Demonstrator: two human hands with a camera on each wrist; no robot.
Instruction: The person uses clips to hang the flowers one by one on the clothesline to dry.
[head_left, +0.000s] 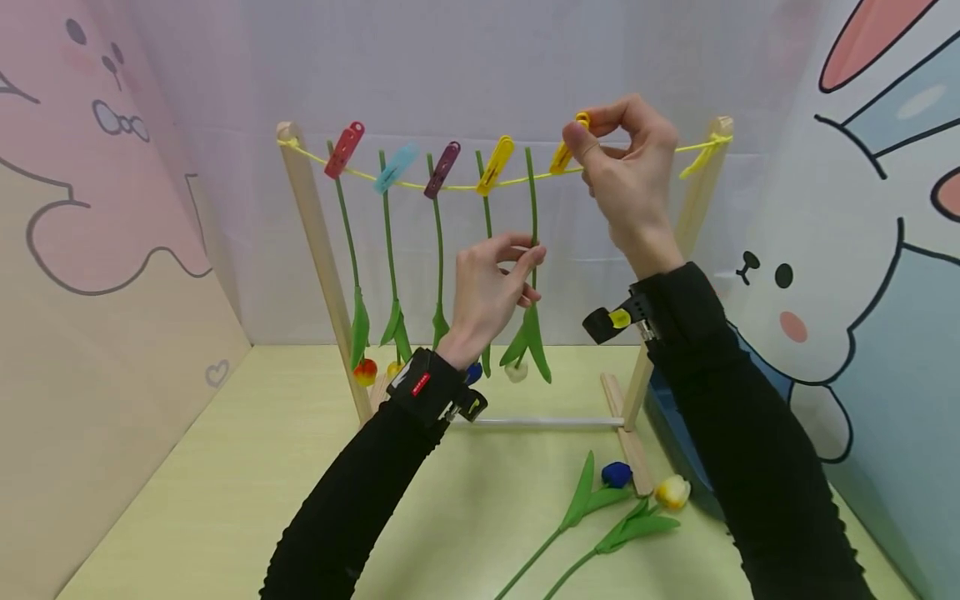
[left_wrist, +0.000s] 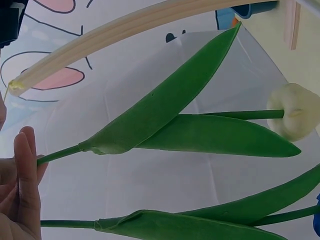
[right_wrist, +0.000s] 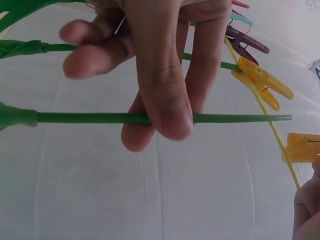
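Observation:
My left hand (head_left: 487, 279) pinches the green stem of a white artificial tulip (head_left: 516, 372) between thumb and fingers. The tulip hangs head down, and its stem tip rises past the yellow string (head_left: 517, 181), crossing it in the right wrist view. To the right of that stem, my right hand (head_left: 633, 158) pinches a yellow clothespin (head_left: 561, 157) by its upper end, its lower end at the string. Left of them, other tulips hang upside down under red (head_left: 345, 150), light blue (head_left: 396, 168), purple (head_left: 442, 170) and yellow clothespins (head_left: 495, 165).
Two wooden posts (head_left: 318, 250) carry the string, with a white bar (head_left: 547, 423) low between them. A blue tulip (head_left: 617, 475) and a yellow-white tulip (head_left: 672, 492) lie on the table by the right foot. A blue bin (head_left: 675, 425) stands behind my right forearm.

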